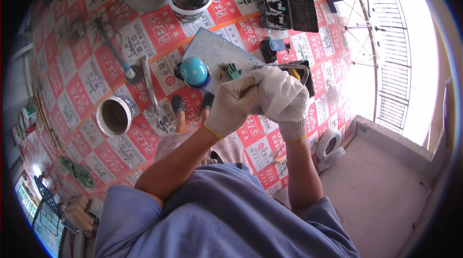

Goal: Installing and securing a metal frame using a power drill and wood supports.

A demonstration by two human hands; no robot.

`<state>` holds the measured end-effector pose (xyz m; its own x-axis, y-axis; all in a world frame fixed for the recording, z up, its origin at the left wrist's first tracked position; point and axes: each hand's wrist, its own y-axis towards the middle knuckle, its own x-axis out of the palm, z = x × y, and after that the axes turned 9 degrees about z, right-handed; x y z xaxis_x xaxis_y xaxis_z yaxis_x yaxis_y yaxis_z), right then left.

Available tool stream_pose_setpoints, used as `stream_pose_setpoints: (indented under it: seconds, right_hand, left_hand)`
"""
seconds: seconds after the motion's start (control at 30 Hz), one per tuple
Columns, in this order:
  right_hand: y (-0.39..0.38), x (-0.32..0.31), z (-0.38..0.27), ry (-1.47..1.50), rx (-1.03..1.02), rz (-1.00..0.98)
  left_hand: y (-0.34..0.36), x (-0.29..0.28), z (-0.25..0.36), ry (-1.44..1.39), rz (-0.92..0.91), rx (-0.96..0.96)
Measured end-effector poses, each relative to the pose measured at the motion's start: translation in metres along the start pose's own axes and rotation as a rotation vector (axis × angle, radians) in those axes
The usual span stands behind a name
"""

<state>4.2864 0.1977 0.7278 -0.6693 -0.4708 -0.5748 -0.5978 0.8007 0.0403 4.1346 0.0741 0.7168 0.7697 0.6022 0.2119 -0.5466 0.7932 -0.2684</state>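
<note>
Over patterned floor sheeting [263,151], the inward-turned left hand [235,101] pinches a white bag [279,93] mostly covering the right hand [293,129], whose grip I cannot tell.

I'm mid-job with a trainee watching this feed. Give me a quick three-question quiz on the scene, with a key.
1. What colour is the thin material that the left hand grips and that drapes over the right hand?
2. True or false: both hands are bare.
3. Which lies on the board?
A) a metal tube
B) a green glove
C) a white coil

Key:
1. White.
2. False; both wear pale work gloves.
3. B.
</note>
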Motion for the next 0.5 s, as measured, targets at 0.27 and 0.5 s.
stream_pose_setpoints:
  seconds: [0.27,0.5]
  right_hand:
    - [0.003,-0.002,-0.005,0.101,0.050,-0.114]
    - [-0.006,-0.003,0.011,0.023,0.090,-0.159]
  left_hand:
    - [0.001,0.000,-0.015,-0.144,-0.018,-0.028]
    - [0.003,0.004,-0.027,-0.185,0.009,0.025]
